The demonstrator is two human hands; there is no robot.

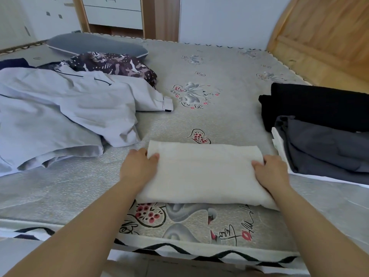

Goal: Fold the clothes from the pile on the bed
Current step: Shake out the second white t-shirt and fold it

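In the head view, a folded white garment [205, 172] is seen near the front edge of the bed [219, 72], its long axis running left to right. Its left end is gripped by the left hand [137, 166], its right end by the right hand [271, 172], thumbs on top, fingers hidden beneath. The unfolded pile [60, 108] lies toward the left edge, the folded stack [323, 134] toward the right, nearer the right hand.

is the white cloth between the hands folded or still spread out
Folded: the white cloth lies as a compact layered rectangle on the bed, left hand and right hand gripping its ends.
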